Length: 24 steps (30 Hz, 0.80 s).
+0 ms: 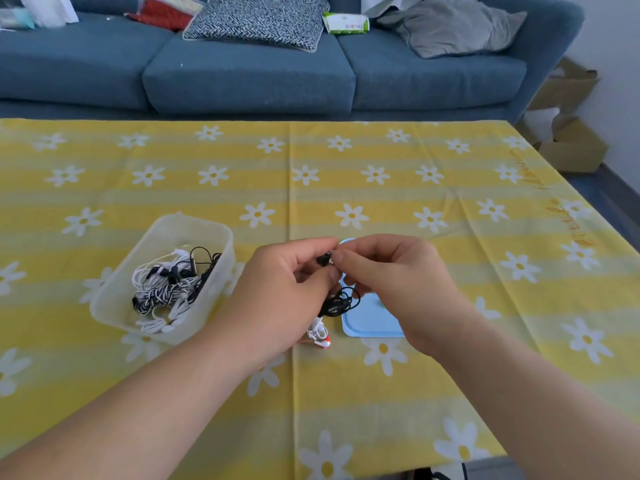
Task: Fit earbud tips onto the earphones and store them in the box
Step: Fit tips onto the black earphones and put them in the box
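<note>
- Pinching a black earbud [324,259] between thumb and fingertips: left hand [277,289], fingers curled onto it, raised above the surface [346,393].
- Right hand [398,282] — meets the left at the earbud, thumb and forefinger closed on its end; whether a separate tip sits between them cannot be told.
- Black cable [337,301], coiled — hangs just beneath both hands, between the two palms.
- Box [110,306], clear plastic, open-topped — left of the left hand, near its wrist; holds a tangle of white and black earphones [169,285].
- Lid [367,320], light blue — flat on the surface under the right hand, partly hidden by it.
- White-and-red earphones [320,336] — on the surface below the hanging coil, between the two wrists, just beside the lid.
- Surface covering: yellow cloth, white daisy print.
- Sofa [249,77], blue, with cushions — beyond both hands, past the far edge of the surface.
</note>
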{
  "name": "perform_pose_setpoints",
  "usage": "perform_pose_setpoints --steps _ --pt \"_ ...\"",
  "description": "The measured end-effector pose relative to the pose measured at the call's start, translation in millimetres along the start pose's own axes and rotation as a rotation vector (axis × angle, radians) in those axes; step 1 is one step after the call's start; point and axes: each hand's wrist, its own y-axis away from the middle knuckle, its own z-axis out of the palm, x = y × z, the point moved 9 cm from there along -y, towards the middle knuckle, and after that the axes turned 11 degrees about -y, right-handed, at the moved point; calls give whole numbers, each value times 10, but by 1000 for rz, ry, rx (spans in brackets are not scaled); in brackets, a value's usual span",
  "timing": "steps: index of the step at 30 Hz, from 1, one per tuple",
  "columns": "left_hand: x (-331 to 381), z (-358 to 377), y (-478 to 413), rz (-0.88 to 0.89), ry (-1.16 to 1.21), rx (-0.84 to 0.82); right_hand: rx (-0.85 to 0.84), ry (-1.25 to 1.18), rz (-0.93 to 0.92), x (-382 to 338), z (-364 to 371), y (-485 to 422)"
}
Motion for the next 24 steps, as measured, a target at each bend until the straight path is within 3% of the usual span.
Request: perform_pose_setpoints --steps 10,17,24 --pt "96 -65 -5 100 -34 59 -7 -98 -54 -36 12 29" --pt "104 -94 -1 115 -31 77 11 14 -155 -124 32 66" --pt "149 -158 10 161 -58 118 6 -2 -144 -105 13 49"
